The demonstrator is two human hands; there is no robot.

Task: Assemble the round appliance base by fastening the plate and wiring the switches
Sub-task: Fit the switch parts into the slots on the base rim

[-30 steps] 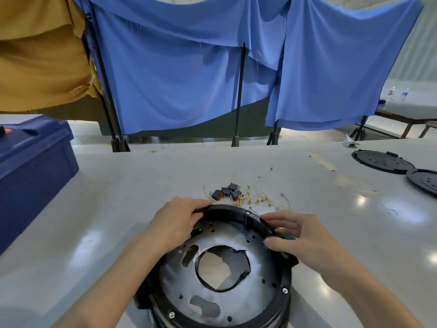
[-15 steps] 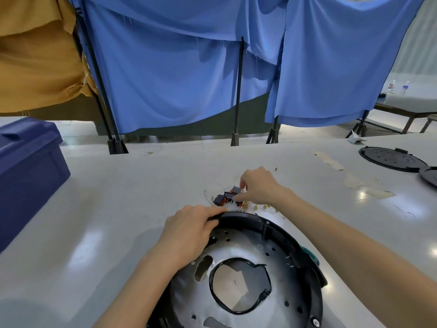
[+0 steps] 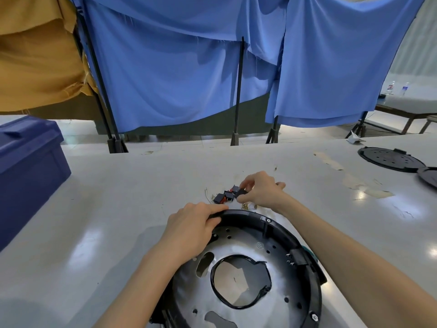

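Observation:
The round black appliance base lies on the grey table in front of me, with a shiny metal plate screwed inside it and a large hole in the middle. My left hand grips the base's far left rim. Beyond the base lies a small pile of black and red switches with thin wires and brass terminals. My right hand reaches over the rim and pinches one black switch at the pile's right side.
A dark blue plastic box stands at the left table edge. Two black round lids lie at the far right, with tape scraps near them. Blue and ochre cloths hang on stands behind the table.
My right hand left the base's right rim, reached forward to the switch pile and closed on a switch. My left hand kept its hold on the rim while the view shifted.

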